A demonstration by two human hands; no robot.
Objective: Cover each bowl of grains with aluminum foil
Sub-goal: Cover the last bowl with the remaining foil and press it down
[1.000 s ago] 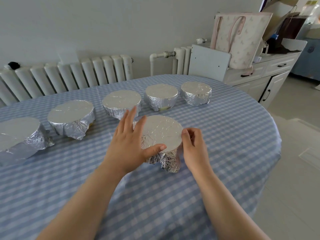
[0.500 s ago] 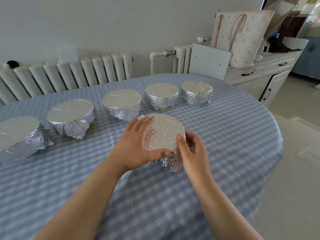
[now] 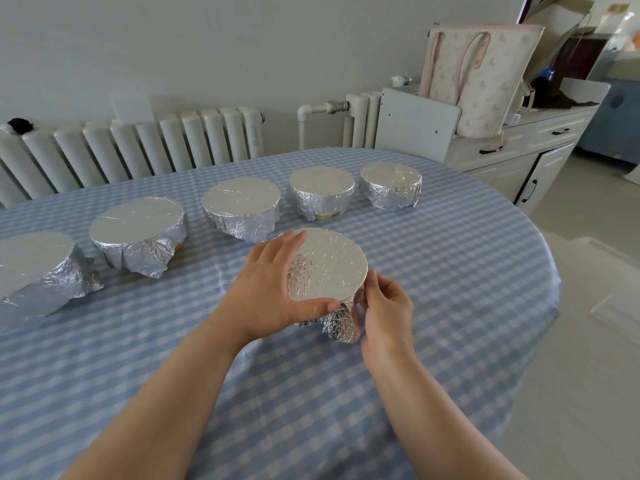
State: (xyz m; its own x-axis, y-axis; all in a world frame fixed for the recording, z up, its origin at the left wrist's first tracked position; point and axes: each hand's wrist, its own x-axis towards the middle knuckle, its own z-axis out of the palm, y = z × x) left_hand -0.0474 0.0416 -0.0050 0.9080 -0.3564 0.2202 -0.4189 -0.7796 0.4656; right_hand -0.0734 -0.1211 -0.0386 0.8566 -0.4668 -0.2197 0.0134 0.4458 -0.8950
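Note:
A foil-covered bowl (image 3: 330, 268) stands in the middle of the table, nearest to me. My left hand (image 3: 273, 289) lies on its left side, fingers straight along the rim and thumb hooked under the near edge. My right hand (image 3: 384, 306) presses the crumpled foil against the bowl's right side with curled fingers. Behind it stands a row of several foil-covered bowls (image 3: 242, 207); the leftmost one (image 3: 34, 265) is cut by the frame edge.
The round table (image 3: 467, 271) has a blue checked cloth and drops off at the right. White radiators (image 3: 138, 143) line the wall behind. A white cabinet (image 3: 519, 143) with a patterned tote bag (image 3: 481, 71) stands at the back right.
My left hand slid lower on the bowl's left side with fingers closer together. My right hand moved in against the foil on the right side.

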